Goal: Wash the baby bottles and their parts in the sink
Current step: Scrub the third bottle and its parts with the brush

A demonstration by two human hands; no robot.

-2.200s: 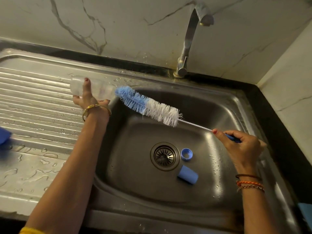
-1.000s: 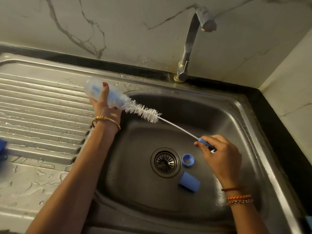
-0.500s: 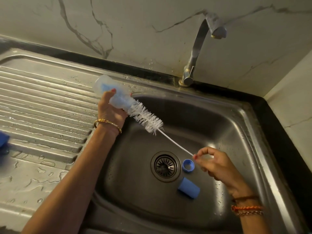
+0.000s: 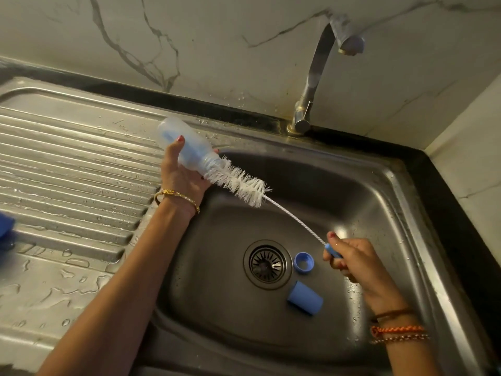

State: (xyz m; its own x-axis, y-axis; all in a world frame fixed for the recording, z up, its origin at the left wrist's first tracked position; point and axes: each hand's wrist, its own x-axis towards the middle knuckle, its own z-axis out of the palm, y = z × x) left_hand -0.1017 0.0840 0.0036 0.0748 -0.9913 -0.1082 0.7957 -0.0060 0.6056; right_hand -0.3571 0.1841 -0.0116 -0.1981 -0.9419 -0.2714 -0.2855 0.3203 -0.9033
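Currently we take the drain (image 4: 267, 264) at the bottom of the steel sink (image 4: 379, 202) as our reference point. Up and to the left of the drain, over the sink's rear-left corner, our left hand (image 4: 184, 172) grips the translucent baby bottle (image 4: 187, 147); its fingers are curled round the bottle body, with one fingertip showing on the upper side. The bottle is tilted, base pointing up and away from the drain, mouth pointing down toward it. The bottle brush (image 4: 238, 183) is partly inserted: its blue tip shows faintly through the bottle wall, while the white bristles stand outside the mouth. From the bristles the twisted wire stem runs down to the right of the drain, where our right hand (image 4: 352, 264) holds the blue handle; its fingers are curled round the handle, thumb lying near the point where wire meets handle. Just to the right of the drain, a blue screw ring (image 4: 303, 263) lies flat on the sink floor, open side up. Nearer to us than the ring, and apart from it, a blue cap (image 4: 305, 297) lies on its side. Behind the drain, the tap (image 4: 314, 77) rises from the rear edge of the sink, its spout overhanging the basin; we see no water running from it. Left of the drain lies the ribbed draining board (image 4: 67, 164), wet with scattered droplets, and a blue object (image 4: 5, 226) is cut off at its far left edge; we cannot tell what it is.
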